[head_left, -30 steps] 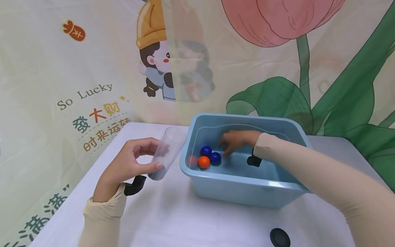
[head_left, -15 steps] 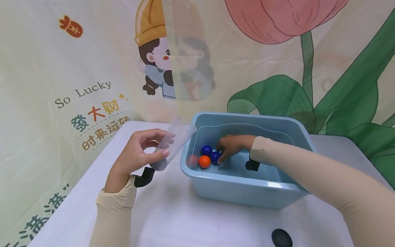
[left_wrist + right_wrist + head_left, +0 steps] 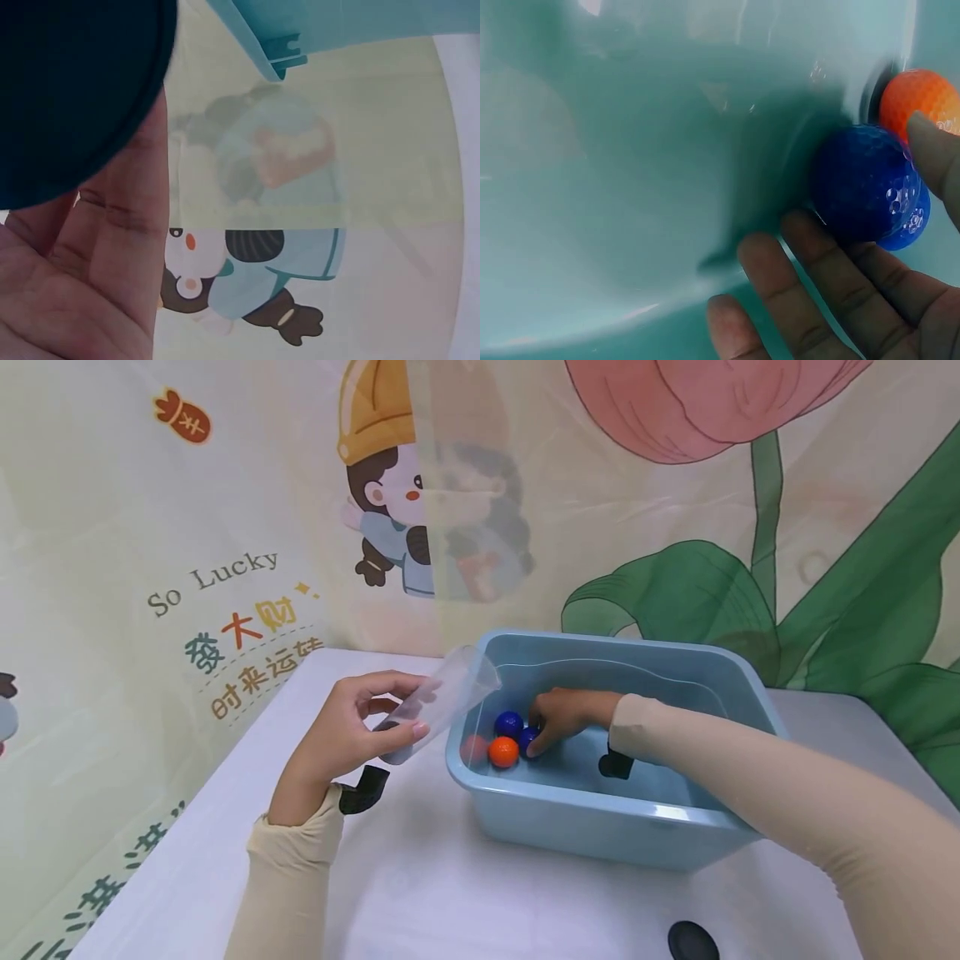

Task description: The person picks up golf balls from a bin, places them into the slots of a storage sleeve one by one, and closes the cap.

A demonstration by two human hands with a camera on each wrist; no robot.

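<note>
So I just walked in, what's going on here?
A person's left hand holds a clear tube at a tilt, its upper end toward a light blue tub. The right hand is down inside the tub with thumb and fingers at a blue ball; I can't tell if it is gripped. A second blue ball and an orange ball sit beside it. A black disc lies on the white table.

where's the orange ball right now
In the head view, the orange ball lies at the left end of the blue tub, beside two blue balls and left of the right hand.
</note>
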